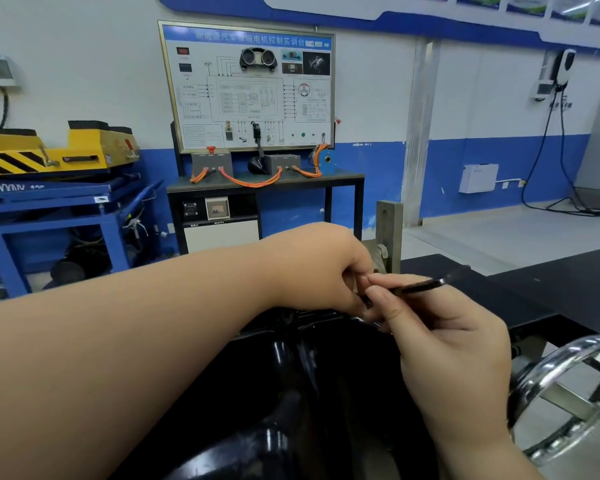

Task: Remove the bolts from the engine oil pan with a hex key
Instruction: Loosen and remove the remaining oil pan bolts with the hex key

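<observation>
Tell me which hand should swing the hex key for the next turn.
Right. The right hand pinches the hex key along its long arm, giving leverage; the left hand is curled over its other end at the rim of the oil pan.

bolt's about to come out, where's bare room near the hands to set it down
The flat black surface right of the hex key, between the grey bracket and the chrome handwheel, shows bare. Crowded: the oil pan rim, where left hand and right hand meet.
</observation>
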A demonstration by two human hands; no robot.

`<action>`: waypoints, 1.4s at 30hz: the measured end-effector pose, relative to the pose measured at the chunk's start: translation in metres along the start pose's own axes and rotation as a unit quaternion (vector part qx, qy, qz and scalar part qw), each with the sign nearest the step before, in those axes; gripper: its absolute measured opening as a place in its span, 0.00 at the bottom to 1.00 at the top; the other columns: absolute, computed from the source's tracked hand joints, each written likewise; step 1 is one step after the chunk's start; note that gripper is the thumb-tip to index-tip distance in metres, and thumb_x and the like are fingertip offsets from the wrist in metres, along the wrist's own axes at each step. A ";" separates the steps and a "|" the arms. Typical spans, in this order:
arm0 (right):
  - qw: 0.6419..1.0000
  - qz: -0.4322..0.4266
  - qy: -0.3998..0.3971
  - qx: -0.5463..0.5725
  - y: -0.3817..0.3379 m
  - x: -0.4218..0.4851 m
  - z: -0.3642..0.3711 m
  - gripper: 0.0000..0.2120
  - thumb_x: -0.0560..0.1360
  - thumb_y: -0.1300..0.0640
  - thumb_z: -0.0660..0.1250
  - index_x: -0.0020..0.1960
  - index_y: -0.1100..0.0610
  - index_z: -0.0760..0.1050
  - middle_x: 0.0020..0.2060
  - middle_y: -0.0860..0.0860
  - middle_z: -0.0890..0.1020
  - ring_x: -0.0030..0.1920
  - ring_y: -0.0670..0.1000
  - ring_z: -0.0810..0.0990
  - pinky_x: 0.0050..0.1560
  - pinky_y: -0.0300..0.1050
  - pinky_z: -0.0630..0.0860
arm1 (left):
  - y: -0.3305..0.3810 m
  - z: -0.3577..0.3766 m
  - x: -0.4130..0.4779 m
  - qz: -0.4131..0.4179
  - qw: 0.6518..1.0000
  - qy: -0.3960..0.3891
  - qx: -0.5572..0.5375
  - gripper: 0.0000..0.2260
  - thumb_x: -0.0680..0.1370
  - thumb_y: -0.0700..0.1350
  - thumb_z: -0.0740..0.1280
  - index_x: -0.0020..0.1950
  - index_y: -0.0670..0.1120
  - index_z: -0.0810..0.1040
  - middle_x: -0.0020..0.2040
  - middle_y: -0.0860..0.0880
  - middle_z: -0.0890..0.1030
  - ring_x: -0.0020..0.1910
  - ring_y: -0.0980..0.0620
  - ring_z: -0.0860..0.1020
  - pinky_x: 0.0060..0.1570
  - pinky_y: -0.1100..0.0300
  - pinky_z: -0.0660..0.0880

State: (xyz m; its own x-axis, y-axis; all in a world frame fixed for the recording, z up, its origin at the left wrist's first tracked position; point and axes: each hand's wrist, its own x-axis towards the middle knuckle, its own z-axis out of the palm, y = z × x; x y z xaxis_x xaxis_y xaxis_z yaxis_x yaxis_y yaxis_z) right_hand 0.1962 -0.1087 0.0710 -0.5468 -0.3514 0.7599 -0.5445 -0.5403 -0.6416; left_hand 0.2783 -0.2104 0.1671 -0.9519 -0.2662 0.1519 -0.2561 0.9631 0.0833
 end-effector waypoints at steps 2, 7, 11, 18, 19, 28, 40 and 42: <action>1.000 -0.005 0.002 -0.002 -0.001 0.001 0.001 0.05 0.67 0.55 0.75 0.42 0.48 0.83 0.35 0.44 0.84 0.39 0.48 0.84 0.41 0.43 0.81 | 0.002 0.000 0.001 0.012 1.000 0.004 0.006 0.06 0.72 0.49 0.70 0.41 0.47 0.79 0.33 0.52 0.76 0.32 0.56 0.70 0.32 0.68 0.65; 1.000 0.001 -0.005 -0.001 -0.001 0.001 0.003 0.04 0.68 0.55 0.73 0.42 0.48 0.81 0.35 0.45 0.83 0.39 0.50 0.83 0.41 0.49 0.81 | 0.004 -0.001 0.000 0.015 1.000 0.007 0.020 0.05 0.72 0.44 0.69 0.37 0.48 0.76 0.31 0.52 0.74 0.32 0.55 0.70 0.31 0.67 0.65; 0.999 0.008 -0.029 0.015 -0.002 -0.002 0.003 0.08 0.72 0.56 0.69 0.48 0.45 0.82 0.43 0.44 0.85 0.44 0.49 0.84 0.46 0.43 0.80 | 0.004 -0.001 0.001 0.008 1.000 0.013 0.001 0.02 0.71 0.41 0.69 0.41 0.43 0.79 0.36 0.47 0.79 0.36 0.50 0.75 0.36 0.59 0.69; 0.998 -0.035 -0.010 -0.047 -0.001 0.000 0.001 0.11 0.71 0.61 0.67 0.45 0.45 0.81 0.40 0.38 0.84 0.44 0.40 0.83 0.44 0.29 0.75 | 0.002 -0.001 0.000 0.007 0.999 0.009 -0.030 0.04 0.72 0.47 0.71 0.39 0.48 0.80 0.33 0.52 0.76 0.36 0.54 0.72 0.33 0.65 0.67; 0.999 -0.033 -0.004 -0.041 -0.001 0.001 0.001 0.11 0.70 0.60 0.68 0.44 0.44 0.82 0.40 0.38 0.84 0.44 0.40 0.83 0.44 0.30 0.76 | 0.002 -0.002 0.001 0.008 1.000 0.007 -0.026 0.04 0.72 0.48 0.71 0.40 0.48 0.81 0.32 0.53 0.75 0.34 0.55 0.72 0.33 0.65 0.67; 0.998 -0.033 -0.007 -0.051 0.004 0.000 0.001 0.07 0.71 0.58 0.69 0.44 0.46 0.81 0.40 0.41 0.84 0.45 0.44 0.83 0.45 0.41 0.79 | 0.001 -0.003 0.001 0.004 1.000 -0.004 -0.023 0.07 0.73 0.47 0.71 0.35 0.51 0.77 0.28 0.55 0.72 0.30 0.57 0.69 0.33 0.64 0.67; 0.909 0.160 -0.203 0.326 -0.006 0.018 -0.004 0.29 0.80 0.51 0.48 0.41 0.64 0.84 0.34 0.56 0.84 0.61 0.63 0.75 0.52 0.36 0.74 | -0.003 -0.002 0.004 -0.014 0.999 -0.008 -0.037 0.14 0.70 0.47 0.73 0.29 0.51 0.72 0.30 0.55 0.75 0.35 0.54 0.75 0.37 0.61 0.70; 0.927 0.130 -0.130 0.328 -0.005 0.014 -0.001 0.28 0.78 0.43 0.51 0.42 0.58 0.84 0.35 0.55 0.82 0.48 0.57 0.80 0.51 0.41 0.76 | -0.002 -0.003 0.003 -0.011 0.999 -0.006 -0.039 0.16 0.70 0.47 0.73 0.26 0.54 0.70 0.28 0.57 0.74 0.32 0.58 0.72 0.37 0.65 0.69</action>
State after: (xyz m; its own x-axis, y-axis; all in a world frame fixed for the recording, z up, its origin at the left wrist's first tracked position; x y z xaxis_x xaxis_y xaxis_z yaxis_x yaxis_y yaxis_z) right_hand 0.1905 -0.1099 0.0846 -0.3871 -0.6616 0.6422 0.1341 -0.7295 -0.6707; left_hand 0.2766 -0.2132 0.1700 -0.9480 -0.2868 0.1378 -0.2639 0.9507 0.1630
